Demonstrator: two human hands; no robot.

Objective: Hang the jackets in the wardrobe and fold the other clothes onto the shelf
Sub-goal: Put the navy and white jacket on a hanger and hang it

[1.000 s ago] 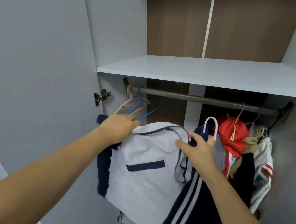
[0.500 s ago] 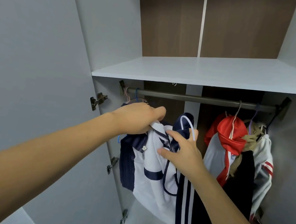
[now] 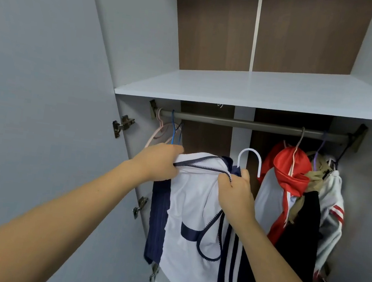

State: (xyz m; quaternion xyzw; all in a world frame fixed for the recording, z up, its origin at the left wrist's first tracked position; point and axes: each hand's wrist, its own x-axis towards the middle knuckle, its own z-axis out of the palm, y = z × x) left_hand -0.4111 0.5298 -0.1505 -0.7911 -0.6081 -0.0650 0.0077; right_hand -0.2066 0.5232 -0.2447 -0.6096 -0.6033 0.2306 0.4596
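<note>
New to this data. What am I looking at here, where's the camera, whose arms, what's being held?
There is no robot here: a person works with bare hands, and the single camera sits on their head, looking forward and down, so the two arms reaching in are their own. They face an open wardrobe. The left hand grips the zip edge of a white and navy jacket. The right hand grips the other zip edge, next to the base of a white hanger hook, which is below the rail and not yet on it. On the rail hang bare hangers at the left and a red and white jacket with other clothes at the right. A white shelf runs above the rail.
</note>
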